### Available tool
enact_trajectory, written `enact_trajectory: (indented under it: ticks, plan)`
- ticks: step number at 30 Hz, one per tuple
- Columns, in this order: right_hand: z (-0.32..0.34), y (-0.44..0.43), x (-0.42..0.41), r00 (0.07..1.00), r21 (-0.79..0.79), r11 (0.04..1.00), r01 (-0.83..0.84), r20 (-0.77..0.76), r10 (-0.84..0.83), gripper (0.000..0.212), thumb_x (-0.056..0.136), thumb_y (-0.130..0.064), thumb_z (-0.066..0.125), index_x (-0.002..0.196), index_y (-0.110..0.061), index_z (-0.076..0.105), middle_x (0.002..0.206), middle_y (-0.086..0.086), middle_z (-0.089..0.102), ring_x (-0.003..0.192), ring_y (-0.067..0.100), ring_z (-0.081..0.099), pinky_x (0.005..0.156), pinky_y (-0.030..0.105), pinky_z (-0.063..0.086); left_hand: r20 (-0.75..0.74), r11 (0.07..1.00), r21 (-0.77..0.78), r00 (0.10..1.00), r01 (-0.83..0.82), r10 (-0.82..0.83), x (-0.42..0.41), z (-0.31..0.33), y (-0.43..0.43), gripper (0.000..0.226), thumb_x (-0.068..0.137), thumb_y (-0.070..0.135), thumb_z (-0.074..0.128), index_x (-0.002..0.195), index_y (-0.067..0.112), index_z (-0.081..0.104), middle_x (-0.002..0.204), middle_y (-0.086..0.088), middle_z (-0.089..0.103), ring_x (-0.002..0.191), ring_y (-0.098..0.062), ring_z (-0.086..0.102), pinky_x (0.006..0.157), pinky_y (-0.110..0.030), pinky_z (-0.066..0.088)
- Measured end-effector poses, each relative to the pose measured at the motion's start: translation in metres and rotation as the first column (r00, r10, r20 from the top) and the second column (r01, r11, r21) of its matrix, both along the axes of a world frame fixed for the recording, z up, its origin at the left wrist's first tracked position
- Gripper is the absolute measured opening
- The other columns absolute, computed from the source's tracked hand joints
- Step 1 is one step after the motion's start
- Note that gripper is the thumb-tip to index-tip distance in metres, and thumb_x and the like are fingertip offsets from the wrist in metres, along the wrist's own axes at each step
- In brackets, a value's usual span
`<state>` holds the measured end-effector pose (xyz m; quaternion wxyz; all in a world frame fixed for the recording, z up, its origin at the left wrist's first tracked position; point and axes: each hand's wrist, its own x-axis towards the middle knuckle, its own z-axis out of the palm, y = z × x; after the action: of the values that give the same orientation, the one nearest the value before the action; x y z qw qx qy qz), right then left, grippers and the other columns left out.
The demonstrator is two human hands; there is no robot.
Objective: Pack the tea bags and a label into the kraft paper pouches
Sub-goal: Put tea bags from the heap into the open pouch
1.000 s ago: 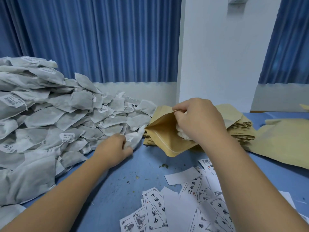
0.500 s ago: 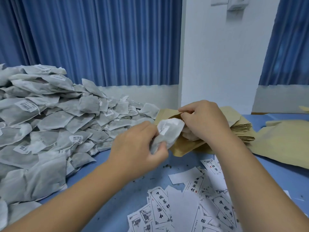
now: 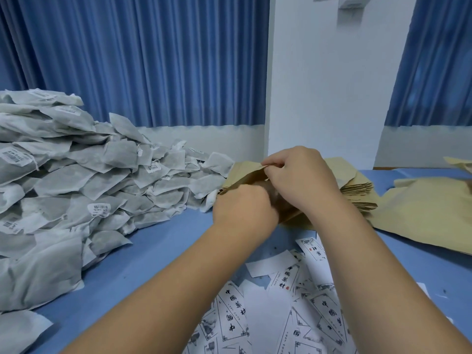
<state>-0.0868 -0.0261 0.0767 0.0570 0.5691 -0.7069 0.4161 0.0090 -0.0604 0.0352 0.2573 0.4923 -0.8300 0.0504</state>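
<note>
By my judgement the job is still in its early part. A large heap of tea bags [image 3: 102, 180] lies to the left of the open kraft paper pouch [image 3: 242, 173]. A stack of flat pouches [image 3: 357, 192] sits beneath it and to its right. Loose printed labels [image 3: 281, 302] are scattered on the blue table [image 3: 158, 251], on the person's side of the pouch. More kraft paper lies further right of the pouch; I cannot tell whether any of it is filled. No label is in either hand, so that step seems yet to do for this pouch.

The right hand [image 3: 306, 182] pinches the pouch's upper lip between the thumb and curled fingers [image 3: 278, 162], lifting the mouth open. The left hand [image 3: 245, 210] is at that mouth with its back outward. Its fingers are pushed inside the pouch and hidden by the paper, so I cannot tell how far they are curled or whether they hold a tea bag. Any bag going in now would be inside the pouch, beyond those hidden fingertips and below the right hand's pinch
</note>
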Motion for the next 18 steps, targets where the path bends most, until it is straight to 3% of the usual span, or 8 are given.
enact_trajectory:
  ticks: [4, 9, 12, 14, 17, 18]
  plan:
    - [-0.001, 0.001, 0.001, 1.000, 0.013, 1.000, -0.013, -0.015, 0.013, 0.028, 0.087, -0.021, 0.053, 0.095, -0.036, 0.075, 0.103, -0.008, 0.071, 0.094, 0.020, 0.062, 0.078, 0.030, 0.052, -0.026, 0.994, 0.108, 0.999, -0.035, 0.038, -0.007, 0.007, -0.010, 0.017, 0.094, 0.023, 0.048, 0.106, 0.017, 0.058, 0.096, -0.004, 0.061, 0.088, -0.027, 0.058, 0.068, -0.029, 0.037]
    - [-0.002, 0.000, 0.005, 0.998, -0.001, 0.999, -0.036, -0.049, 0.036, 0.027, 0.088, -0.020, 0.052, 0.096, -0.033, 0.075, 0.107, -0.006, 0.070, 0.101, 0.022, 0.060, 0.083, 0.035, 0.052, -0.044, 0.990, 0.139, 0.999, 0.027, -0.021, -0.025, 0.004, -0.007, 0.003, 0.091, 0.019, 0.050, 0.091, 0.017, 0.052, 0.105, -0.008, 0.064, 0.099, -0.028, 0.063, 0.067, -0.029, 0.039]
    - [-0.002, -0.002, 0.003, 0.997, 0.018, 0.997, -0.072, -0.040, 0.073, 0.027, 0.091, -0.022, 0.052, 0.102, -0.035, 0.073, 0.114, -0.009, 0.068, 0.108, 0.019, 0.058, 0.090, 0.035, 0.049, -0.059, 0.987, 0.138, 0.996, 0.079, -0.072, -0.029, -0.002, -0.017, 0.024, 0.093, 0.021, 0.052, 0.115, 0.013, 0.059, 0.116, -0.009, 0.064, 0.107, -0.026, 0.061, 0.078, -0.029, 0.046]
    - [-0.003, -0.003, 0.001, 0.997, 0.012, 0.998, -0.068, -0.032, 0.068, 0.027, 0.091, -0.023, 0.053, 0.104, -0.036, 0.073, 0.117, -0.010, 0.067, 0.109, 0.018, 0.058, 0.089, 0.033, 0.049, -0.107, 0.975, 0.179, 0.988, 0.131, -0.113, -0.028, -0.004, -0.023, 0.025, 0.094, 0.019, 0.054, 0.117, 0.012, 0.061, 0.115, -0.007, 0.065, 0.108, -0.025, 0.062, 0.085, -0.031, 0.050]
    - [-0.004, 0.000, -0.005, 0.999, -0.039, 0.999, -0.008, -0.050, 0.006, 0.024, 0.090, -0.021, 0.055, 0.096, -0.033, 0.075, 0.108, -0.006, 0.069, 0.098, 0.021, 0.060, 0.075, 0.029, 0.048, -0.143, 0.959, 0.192, 0.973, 0.209, -0.184, -0.021, -0.005, -0.020, 0.015, 0.093, 0.008, 0.044, 0.083, 0.007, 0.054, 0.084, -0.006, 0.060, 0.098, -0.029, 0.061, 0.063, -0.025, 0.040]
    - [-0.003, 0.001, -0.008, 0.999, -0.038, 0.999, 0.011, -0.049, -0.013, 0.024, 0.090, -0.020, 0.056, 0.096, -0.033, 0.075, 0.107, -0.006, 0.069, 0.096, 0.021, 0.061, 0.073, 0.028, 0.048, -0.197, 0.954, 0.146, 0.952, 0.264, -0.233, -0.015, -0.009, -0.018, 0.012, 0.092, 0.006, 0.045, 0.083, 0.006, 0.053, 0.082, -0.006, 0.059, 0.093, -0.029, 0.061, 0.063, -0.028, 0.041]
